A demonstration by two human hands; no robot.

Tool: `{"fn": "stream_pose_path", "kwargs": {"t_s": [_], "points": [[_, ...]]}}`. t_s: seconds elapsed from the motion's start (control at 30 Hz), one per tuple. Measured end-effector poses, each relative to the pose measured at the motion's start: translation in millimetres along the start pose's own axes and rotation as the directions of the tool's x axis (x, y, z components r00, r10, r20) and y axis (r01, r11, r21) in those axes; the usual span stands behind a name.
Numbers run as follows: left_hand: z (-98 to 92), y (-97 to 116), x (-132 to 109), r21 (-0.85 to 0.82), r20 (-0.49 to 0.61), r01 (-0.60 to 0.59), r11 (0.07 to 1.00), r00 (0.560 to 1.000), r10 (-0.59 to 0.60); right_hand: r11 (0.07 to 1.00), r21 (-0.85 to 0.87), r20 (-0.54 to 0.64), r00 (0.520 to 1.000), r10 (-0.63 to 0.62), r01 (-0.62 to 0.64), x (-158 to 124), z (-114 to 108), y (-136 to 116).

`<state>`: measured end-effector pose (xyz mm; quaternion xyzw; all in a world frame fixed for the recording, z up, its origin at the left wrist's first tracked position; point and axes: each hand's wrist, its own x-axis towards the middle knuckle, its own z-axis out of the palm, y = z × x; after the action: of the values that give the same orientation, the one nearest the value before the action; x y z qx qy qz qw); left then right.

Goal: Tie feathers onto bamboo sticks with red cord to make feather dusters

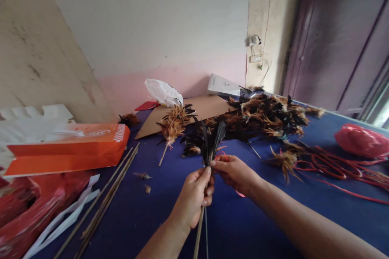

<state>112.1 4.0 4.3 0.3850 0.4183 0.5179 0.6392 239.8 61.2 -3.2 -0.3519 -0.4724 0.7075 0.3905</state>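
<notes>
My left hand point(197, 192) is wrapped round a thin wooden stick point(199, 230), whose lower end runs down toward me. Dark feathers point(209, 141) stand upright at the stick's top, just above my left thumb. At the base of these feathers my right hand point(231, 172) pinches with thumb and forefinger, touching the left hand. A loop of red plastic string point(223, 154) shows by the right fingers, and a bit of it hangs below them. Exactly what the right fingertips grip is partly hidden. Beyond the hands lies a brown feather duster point(174, 123) on a stick.
A large heap of brown and black feathers point(267, 113) covers the back right, near a cardboard sheet point(206, 105). Red string point(331, 166) lies tangled at right beside a pink bundle point(361, 141). Bare sticks point(106, 202) and an orange bag point(67, 149) are on the left.
</notes>
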Motion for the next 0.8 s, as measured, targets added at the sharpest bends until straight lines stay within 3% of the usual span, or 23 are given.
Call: {"fn": "stream_pose_path", "kwargs": {"t_s": [0.27, 0.57, 0.8], "points": [[0.6, -2, 1, 0.068, -0.022, -0.009, 0.998, 1.000, 0.011, 0.999, 0.033, 0.026, 0.999, 0.031, -0.032, 2, -3, 5], [-5.8, 7, -1, -0.084, 0.162, 0.120, 0.989, 0.981, -0.105, 0.985, 0.154, 0.101, 0.993, 0.062, -0.077, -2, -10, -6], [-15.8, 9, 3, -0.119, 0.267, 0.234, 0.965, 0.944, -0.196, 0.986, 0.140, 0.153, 0.986, 0.069, -0.090, -3, -10, -7]]}}
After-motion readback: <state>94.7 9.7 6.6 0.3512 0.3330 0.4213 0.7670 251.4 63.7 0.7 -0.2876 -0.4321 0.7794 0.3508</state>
